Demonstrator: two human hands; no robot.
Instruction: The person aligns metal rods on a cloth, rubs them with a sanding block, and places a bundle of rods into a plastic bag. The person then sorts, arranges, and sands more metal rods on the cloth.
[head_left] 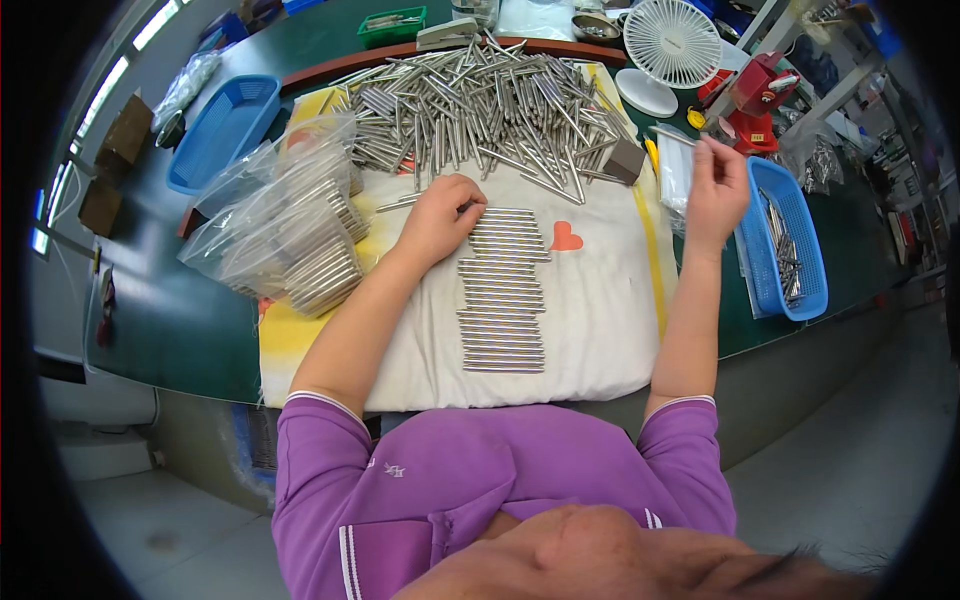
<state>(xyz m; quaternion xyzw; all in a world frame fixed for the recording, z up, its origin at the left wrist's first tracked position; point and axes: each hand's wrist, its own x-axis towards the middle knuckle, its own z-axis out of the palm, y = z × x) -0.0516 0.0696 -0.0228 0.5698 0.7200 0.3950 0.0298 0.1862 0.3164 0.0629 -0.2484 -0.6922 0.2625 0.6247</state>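
Note:
My right hand [718, 195] is raised at the right, its fingers pinching a thin metal rod [673, 134] that points to the left. My left hand [441, 222] has its fingers curled at the top of a neat column of metal rods [503, 290] laid side by side on the white cloth. Another metal rod [394, 204] sticks out to the left from behind that hand; whether the fingers grip it is hidden. Beyond both hands spreads a large heap of loose metal rods [470, 105].
Clear plastic bags of rods [310, 235] are stacked at the left, near a blue basket [188, 150]. At the right, a blue basket [815, 265] contains metal pieces. A white fan [672, 42] and a red device [755, 95] stand at the back right.

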